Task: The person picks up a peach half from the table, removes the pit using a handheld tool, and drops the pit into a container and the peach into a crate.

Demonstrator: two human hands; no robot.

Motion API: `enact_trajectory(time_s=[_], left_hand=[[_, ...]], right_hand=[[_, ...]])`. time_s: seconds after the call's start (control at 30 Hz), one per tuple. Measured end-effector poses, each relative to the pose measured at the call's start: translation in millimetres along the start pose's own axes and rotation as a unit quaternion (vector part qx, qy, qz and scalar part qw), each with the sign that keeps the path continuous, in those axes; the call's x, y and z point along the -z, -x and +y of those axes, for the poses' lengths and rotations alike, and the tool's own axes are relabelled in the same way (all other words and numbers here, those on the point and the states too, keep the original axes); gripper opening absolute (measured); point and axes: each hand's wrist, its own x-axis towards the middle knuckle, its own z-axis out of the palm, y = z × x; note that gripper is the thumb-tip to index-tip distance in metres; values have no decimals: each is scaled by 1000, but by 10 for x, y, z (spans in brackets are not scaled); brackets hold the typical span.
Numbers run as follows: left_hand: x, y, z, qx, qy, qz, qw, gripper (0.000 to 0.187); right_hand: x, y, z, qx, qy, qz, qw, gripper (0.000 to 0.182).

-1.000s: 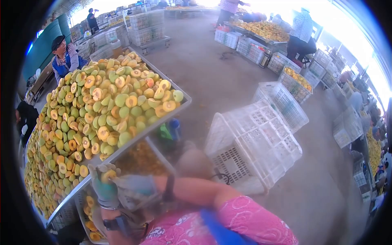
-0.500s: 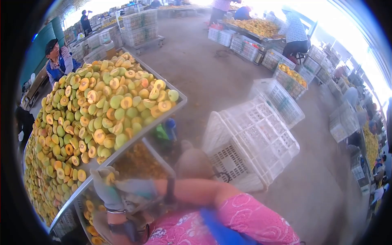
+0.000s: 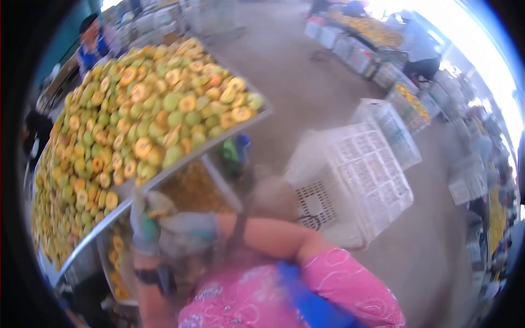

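Both hands wear pale work gloves and meet at the edge of a metal-rimmed table (image 3: 188,152) piled with halved yellow-green fruit (image 3: 147,120), which look like peaches or apricots. My left hand (image 3: 145,221), with a dark band on its wrist, is closed around a yellowish piece of fruit (image 3: 159,212). Against it, my right hand (image 3: 188,232) reaches in from the right with its fingers closed. Motion blur hides what the right fingers grip. Below the rim, a container (image 3: 112,273) holds more orange fruit pieces, beside another fruit-filled container (image 3: 221,183).
White plastic crates (image 3: 377,175) lie tipped on the floor to my right. A person (image 3: 95,46) in a blue vest is at the table's far left. Farther back are another fruit-covered table (image 3: 372,30), a fruit-filled crate (image 3: 410,106) and stacked crates (image 3: 467,177).
The view has shifted, so the table and crates sit higher and farther right. My hands stay together near the rim, slightly higher in view, with the fruit piece still between them.
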Motion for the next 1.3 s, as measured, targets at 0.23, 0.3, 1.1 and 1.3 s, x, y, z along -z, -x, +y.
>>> enact_trajectory(time_s=[0.23,0.3,1.1,1.3], left_hand=[[119,-12,-94,21,46,-16,999,62],[159,-12,-153,-13,185,-72,980,60],[2070,866,388,22,-534,348,770,38],[1621,-450,321,40,-617,202,760,53]], right_hand=[[-313,231,-253,-107,19,33,994,34],[-380,225,-234,-121,36,37,991,33],[-199,-14,-63,-39,-45,121,991,33],[-155,-106,-146,-57,12,181,982,35]])
